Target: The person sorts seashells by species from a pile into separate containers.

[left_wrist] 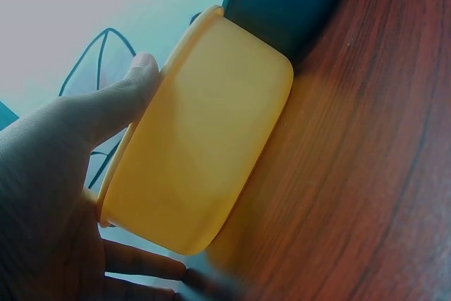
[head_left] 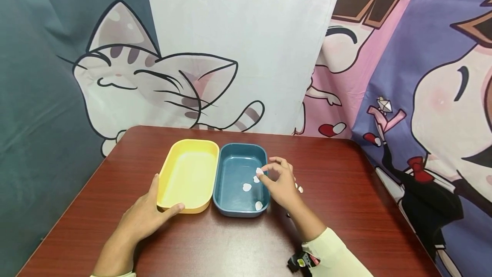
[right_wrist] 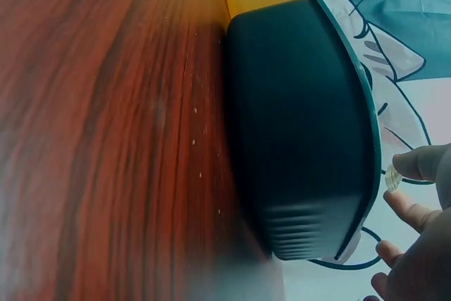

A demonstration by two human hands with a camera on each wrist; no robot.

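In the head view, my right hand (head_left: 280, 183) is over the right rim of a dark blue plastic bin (head_left: 234, 200). Between thumb and index finger it pinches a small whitish seashell (right_wrist: 393, 178), whose ridges show in the right wrist view. Several similar pale shells (head_left: 247, 187) lie on the blue bin's floor. A yellow plastic bin (head_left: 188, 178) stands against the blue bin's left side, with bare floor inside. My left hand (head_left: 144, 213) rests at its near left corner, the thumb along the near rim and the fingers extended along the left side.
More pale shells (head_left: 300, 189) lie on the reddish-brown wooden table (head_left: 326, 174) right of the blue bin, partly hidden by my right hand. A black strap device (head_left: 301, 262) is on my right wrist. A cartoon-print cloth (head_left: 246, 33) hangs behind the table.
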